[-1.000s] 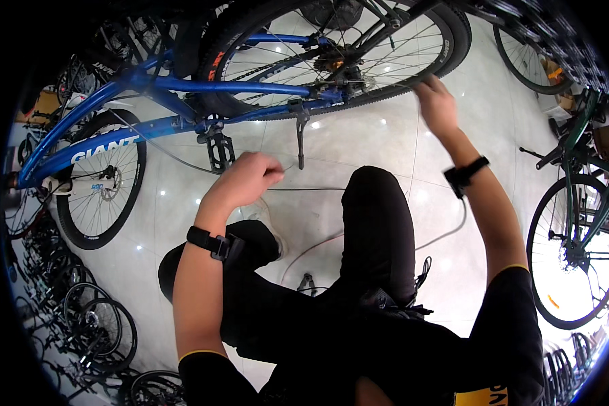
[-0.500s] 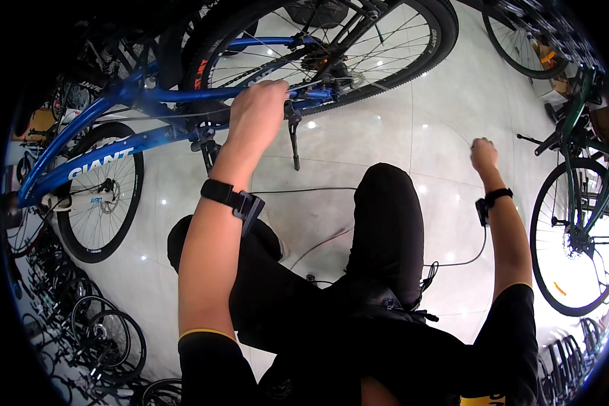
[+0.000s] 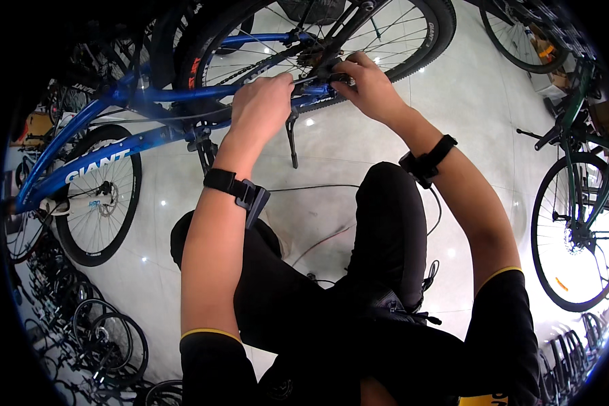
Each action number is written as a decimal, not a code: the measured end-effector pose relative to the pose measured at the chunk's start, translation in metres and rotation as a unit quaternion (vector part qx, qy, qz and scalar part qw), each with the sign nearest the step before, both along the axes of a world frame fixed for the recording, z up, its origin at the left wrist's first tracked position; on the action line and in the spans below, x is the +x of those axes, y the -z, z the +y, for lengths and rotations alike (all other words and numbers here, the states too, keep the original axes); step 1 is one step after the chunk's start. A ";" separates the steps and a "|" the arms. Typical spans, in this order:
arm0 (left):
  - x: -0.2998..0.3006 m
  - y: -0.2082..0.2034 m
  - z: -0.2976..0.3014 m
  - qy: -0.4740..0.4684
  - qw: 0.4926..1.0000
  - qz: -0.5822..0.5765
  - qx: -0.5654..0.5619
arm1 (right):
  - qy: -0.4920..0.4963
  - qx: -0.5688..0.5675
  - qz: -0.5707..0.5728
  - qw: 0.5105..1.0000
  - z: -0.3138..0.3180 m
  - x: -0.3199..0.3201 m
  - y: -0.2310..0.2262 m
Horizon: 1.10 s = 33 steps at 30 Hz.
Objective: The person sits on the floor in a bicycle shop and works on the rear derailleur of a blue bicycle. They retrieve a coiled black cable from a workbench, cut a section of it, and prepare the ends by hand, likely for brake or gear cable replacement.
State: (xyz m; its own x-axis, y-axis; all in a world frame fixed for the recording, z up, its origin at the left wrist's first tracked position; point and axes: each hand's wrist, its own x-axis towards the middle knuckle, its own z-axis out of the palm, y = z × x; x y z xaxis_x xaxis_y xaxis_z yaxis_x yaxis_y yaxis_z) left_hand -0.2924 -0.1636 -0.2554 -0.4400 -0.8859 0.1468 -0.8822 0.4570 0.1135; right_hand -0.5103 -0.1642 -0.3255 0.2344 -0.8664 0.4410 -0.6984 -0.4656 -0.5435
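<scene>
A blue bicycle [image 3: 132, 143] stands ahead of me, its rear wheel [image 3: 413, 64] at the top of the view. Closed in a fist by the blue frame tube, my left hand [image 3: 262, 105] grips a thin metal rod [image 3: 306, 80] that points right, toward the rear axle; its kind is not clear. My right hand [image 3: 372, 88] reaches to the rear axle area, with thumb and fingers bent round a small dark part by the frame end. What exactly they pinch is hidden. Below the frame hangs a black kickstand [image 3: 292, 139].
My bent knee [image 3: 390, 203] rises between my arms. A cable [image 3: 311, 187] crosses the pale tiled floor [image 3: 338, 152]. On the right stands a dark green bicycle [image 3: 575, 135]; another bicycle wheel [image 3: 524, 40] is at the top right. Several bicycles [image 3: 108, 338] crowd the lower left.
My right hand has swung in from the far right, closed over the floor, to the rear axle beside my left hand. The left hand has stayed nearly in place with the rod.
</scene>
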 end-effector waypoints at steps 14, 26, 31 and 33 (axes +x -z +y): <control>-0.019 0.017 0.006 -0.038 0.999 -0.028 -0.004 | -0.013 -0.031 -0.065 0.997 -0.013 0.018 0.005; -0.002 0.016 -0.009 0.019 0.997 0.043 0.058 | -0.054 0.044 0.039 0.997 -0.019 0.002 -0.007; -0.002 0.010 -0.008 0.011 0.998 0.055 0.018 | -0.015 0.086 0.063 0.994 -0.011 -0.030 0.000; 0.000 0.011 -0.010 0.036 0.997 0.050 -0.038 | 0.000 0.084 0.055 0.995 -0.006 -0.035 0.009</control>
State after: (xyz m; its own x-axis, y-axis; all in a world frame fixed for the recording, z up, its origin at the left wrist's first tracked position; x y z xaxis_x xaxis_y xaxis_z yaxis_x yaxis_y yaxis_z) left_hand -0.2927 -0.1735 -0.2666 -0.4812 -0.8375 0.2589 -0.8331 0.5288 0.1622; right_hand -0.5449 -0.1697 -0.3346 0.2738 -0.9257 0.2610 -0.7579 -0.3747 -0.5340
